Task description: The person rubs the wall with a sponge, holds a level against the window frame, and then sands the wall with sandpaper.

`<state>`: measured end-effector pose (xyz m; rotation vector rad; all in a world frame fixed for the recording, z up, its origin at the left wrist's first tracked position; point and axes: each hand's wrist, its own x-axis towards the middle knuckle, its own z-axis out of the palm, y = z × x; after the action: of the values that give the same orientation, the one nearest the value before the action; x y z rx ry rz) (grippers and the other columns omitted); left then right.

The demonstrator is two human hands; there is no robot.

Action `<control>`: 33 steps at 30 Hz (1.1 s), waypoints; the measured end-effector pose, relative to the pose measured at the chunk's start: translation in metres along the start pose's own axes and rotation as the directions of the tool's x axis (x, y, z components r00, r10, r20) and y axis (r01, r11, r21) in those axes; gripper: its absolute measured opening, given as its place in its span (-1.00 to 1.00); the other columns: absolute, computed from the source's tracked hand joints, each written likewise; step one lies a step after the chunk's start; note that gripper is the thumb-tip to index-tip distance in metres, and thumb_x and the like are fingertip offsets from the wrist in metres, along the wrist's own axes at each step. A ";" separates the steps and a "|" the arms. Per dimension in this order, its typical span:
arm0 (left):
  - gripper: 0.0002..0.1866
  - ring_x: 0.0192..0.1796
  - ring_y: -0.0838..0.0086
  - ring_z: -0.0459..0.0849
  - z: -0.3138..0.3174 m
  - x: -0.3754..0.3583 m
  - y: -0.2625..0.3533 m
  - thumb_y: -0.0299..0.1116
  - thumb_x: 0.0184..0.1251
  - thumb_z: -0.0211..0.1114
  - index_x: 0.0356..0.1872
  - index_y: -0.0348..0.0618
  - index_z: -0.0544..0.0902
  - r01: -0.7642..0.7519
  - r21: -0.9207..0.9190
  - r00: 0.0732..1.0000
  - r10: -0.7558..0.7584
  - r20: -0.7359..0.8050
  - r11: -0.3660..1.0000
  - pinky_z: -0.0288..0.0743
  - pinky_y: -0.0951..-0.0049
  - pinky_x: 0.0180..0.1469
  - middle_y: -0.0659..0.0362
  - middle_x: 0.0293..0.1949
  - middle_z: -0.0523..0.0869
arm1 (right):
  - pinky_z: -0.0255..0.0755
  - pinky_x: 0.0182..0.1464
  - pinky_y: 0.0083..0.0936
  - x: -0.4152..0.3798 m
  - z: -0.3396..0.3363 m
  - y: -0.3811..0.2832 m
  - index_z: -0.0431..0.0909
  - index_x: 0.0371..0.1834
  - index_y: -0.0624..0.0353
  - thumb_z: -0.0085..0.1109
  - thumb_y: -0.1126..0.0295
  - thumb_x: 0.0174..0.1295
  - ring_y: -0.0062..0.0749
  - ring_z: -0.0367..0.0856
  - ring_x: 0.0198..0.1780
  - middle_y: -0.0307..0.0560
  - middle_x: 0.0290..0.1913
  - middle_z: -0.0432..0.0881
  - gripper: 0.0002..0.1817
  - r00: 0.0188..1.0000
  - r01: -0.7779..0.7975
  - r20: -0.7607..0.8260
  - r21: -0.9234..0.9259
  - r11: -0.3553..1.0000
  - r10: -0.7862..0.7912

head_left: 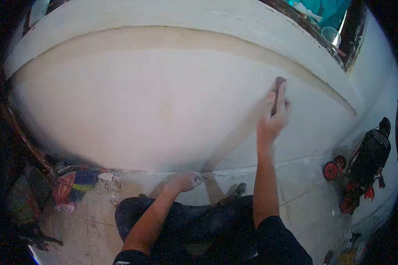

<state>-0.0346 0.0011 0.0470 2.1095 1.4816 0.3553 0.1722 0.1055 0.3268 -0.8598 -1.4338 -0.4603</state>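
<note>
My right hand (274,117) is raised to the pale wall (154,97), with its fingers around a small reddish-brown sanding block (280,82). The block lies upright along the fingers, against the wall's surface. Some blur and white dust show on this hand. Lower down, my left hand (184,181) is curled closed in front of my knees, near the foot of the wall. Its fingertips look dusty and greyish, and whatever may be inside them is hidden.
A ledge (163,17) runs above the wall, with a clear plastic cup (331,36) at its right. On the tiled floor (97,225), colourful wrappers (73,185) lie at left. A dark wheeled item with red wheels (331,170) stands at right.
</note>
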 end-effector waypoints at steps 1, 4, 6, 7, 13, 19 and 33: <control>-0.63 0.14 0.02 0.70 -0.001 -0.001 0.000 -0.07 0.48 0.16 0.07 -0.07 0.70 0.012 -0.014 1.000 -0.012 0.007 1.000 0.55 0.01 0.22 0.00 0.06 0.76 | 0.52 -0.09 -0.27 -0.005 0.009 -0.003 0.48 0.47 0.22 0.18 0.45 0.48 -0.08 0.57 -0.14 0.27 0.17 0.66 -0.50 1.000 0.006 0.006 0.001 1.000 -0.006; -0.63 0.15 0.00 0.69 0.011 0.003 -0.013 -0.07 0.49 0.15 0.08 -0.07 0.70 -0.015 -0.057 1.000 0.014 -0.021 0.998 0.55 -0.02 0.21 0.00 0.07 0.76 | 0.54 0.00 -0.22 -0.042 0.019 -0.007 0.44 0.50 0.25 0.16 0.40 0.50 -0.02 0.60 -0.08 0.30 0.22 0.64 -0.48 0.994 0.088 0.060 0.126 0.988 -0.096; -0.62 0.15 -0.02 0.69 0.013 0.007 -0.015 -0.06 0.49 0.15 0.07 -0.07 0.70 -0.056 -0.077 0.998 0.053 -0.047 0.995 0.55 -0.04 0.21 0.00 0.07 0.76 | 0.54 0.04 -0.23 -0.063 0.015 0.005 0.42 0.50 0.26 0.12 0.39 0.52 -0.02 0.62 -0.03 0.27 0.25 0.63 -0.49 0.986 0.087 0.131 0.113 0.990 -0.102; -0.62 0.15 -0.02 0.69 0.006 0.002 -0.008 -0.06 0.49 0.14 0.07 -0.08 0.69 0.013 -0.036 1.000 -0.013 -0.010 0.999 0.55 -0.04 0.20 0.00 0.07 0.76 | 0.55 0.08 -0.23 -0.068 0.014 0.010 0.40 0.51 0.27 0.09 0.37 0.55 -0.01 0.64 0.01 0.24 0.29 0.62 -0.49 0.975 0.080 0.202 0.096 0.992 -0.098; -0.58 0.14 -0.05 0.69 -0.008 -0.008 0.012 -0.01 0.51 0.14 0.10 -0.09 0.67 0.135 0.058 0.990 -0.137 0.032 0.989 0.55 -0.05 0.20 -0.04 0.07 0.76 | 0.49 0.23 -0.32 -0.060 0.015 0.030 0.36 0.54 0.26 -0.02 0.39 0.58 -0.19 0.64 0.23 0.14 0.42 0.54 -0.50 0.946 -0.320 -0.006 0.148 0.936 0.325; -0.54 0.15 -0.06 0.68 -0.004 -0.004 0.000 0.04 0.52 0.13 0.16 -0.07 0.67 0.119 0.042 0.988 -0.122 0.096 0.992 0.55 -0.07 0.20 -0.07 0.10 0.73 | 0.34 0.39 -0.33 -0.122 0.026 0.016 0.35 0.55 0.27 0.04 0.45 0.50 -0.22 0.54 0.41 0.08 0.48 0.50 -0.45 0.814 0.080 0.550 0.210 0.975 -0.185; -0.46 0.06 0.32 0.70 -0.057 -0.016 0.034 0.08 0.68 0.00 0.24 -0.22 0.58 -0.249 -0.936 0.962 -0.053 -0.270 0.247 0.61 0.19 0.16 0.09 0.04 0.73 | 0.52 0.09 -0.27 -0.117 -0.004 -0.040 0.44 0.51 0.03 0.03 0.28 0.56 -0.13 0.67 -0.02 0.12 -0.06 0.68 -0.52 0.617 -0.403 0.755 0.545 0.735 -0.221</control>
<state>-0.0418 -0.0066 0.1148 1.0740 0.7665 1.2728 0.1311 0.0519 0.2232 -0.5083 -2.1499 0.6551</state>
